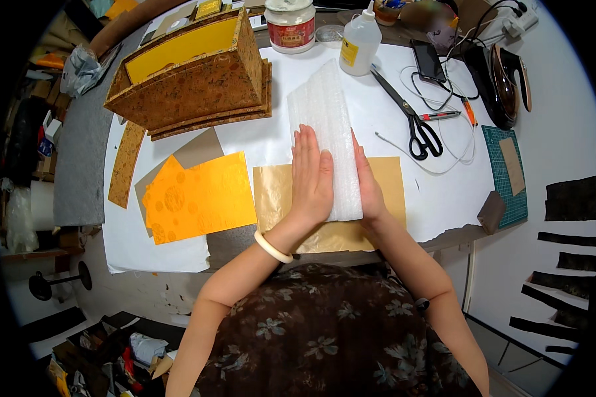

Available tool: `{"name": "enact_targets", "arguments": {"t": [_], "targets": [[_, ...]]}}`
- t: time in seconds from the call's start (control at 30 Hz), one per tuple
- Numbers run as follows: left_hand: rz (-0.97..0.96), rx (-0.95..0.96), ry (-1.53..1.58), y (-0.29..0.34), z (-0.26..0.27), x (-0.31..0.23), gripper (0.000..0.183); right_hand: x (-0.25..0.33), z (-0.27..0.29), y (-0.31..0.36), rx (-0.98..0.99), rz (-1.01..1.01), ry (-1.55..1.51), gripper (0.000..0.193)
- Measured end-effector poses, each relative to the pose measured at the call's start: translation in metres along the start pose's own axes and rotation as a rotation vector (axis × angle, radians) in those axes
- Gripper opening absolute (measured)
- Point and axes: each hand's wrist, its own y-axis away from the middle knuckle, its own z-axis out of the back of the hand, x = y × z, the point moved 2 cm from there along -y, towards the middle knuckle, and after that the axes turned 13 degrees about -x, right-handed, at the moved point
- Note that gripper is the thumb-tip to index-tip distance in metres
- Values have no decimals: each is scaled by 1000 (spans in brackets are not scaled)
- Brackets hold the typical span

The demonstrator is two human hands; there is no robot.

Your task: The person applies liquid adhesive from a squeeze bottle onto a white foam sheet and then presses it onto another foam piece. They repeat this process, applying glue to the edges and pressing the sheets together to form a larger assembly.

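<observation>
A white foam slab (pixel 324 112) stands tilted between my two hands over the near edge of the table. My left hand (pixel 310 175) lies flat along its left face, fingers stretched out together and thumb up. On the opposite side my right hand (pixel 369 185) presses against the slab, which hides part of its fingers. Together the palms hold the foam. Beneath them lies a tan glossy paper sheet (pixel 387 218). To the left of my left hand is a yellow-orange patterned sheet (pixel 208 198), partly covering a grey board (pixel 204 149).
A brown patterned box (pixel 192 96) with yellow lining stands back left, beside a patterned strip (pixel 126 165). A jar (pixel 290 26) and squeeze bottle (pixel 360 43) stand behind. Scissors (pixel 409 112), a utility knife (pixel 440 115), cables, a phone (pixel 428 61), an iron (pixel 503 86) and a cutting mat (pixel 503 175) lie right.
</observation>
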Motion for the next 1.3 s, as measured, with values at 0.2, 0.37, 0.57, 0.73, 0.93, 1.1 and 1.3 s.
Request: {"name": "enact_targets", "arguments": {"t": [0.2,0.37,0.57,0.73,0.93,1.1,1.3], "targets": [[-1,-2,87,3,5,7,64,13,1,4,-44,-36,-50,63],[-163,110,136,22,21,-17,61,17,9,27,60,84,221,66],[-289,136,100,32,14,-17,64,21,-1,37,43,183,310,70],[-245,144,76,35,9,-15,65,13,5,36,50,197,273,72],[-234,163,124,32,10,-11,68,2,15,33,20,133,139,69],[-164,228,207,40,21,-17,77,20,35,69,-17,318,241,71],[-241,313,173,52,16,-12,81,11,35,92,-15,591,560,80]]}}
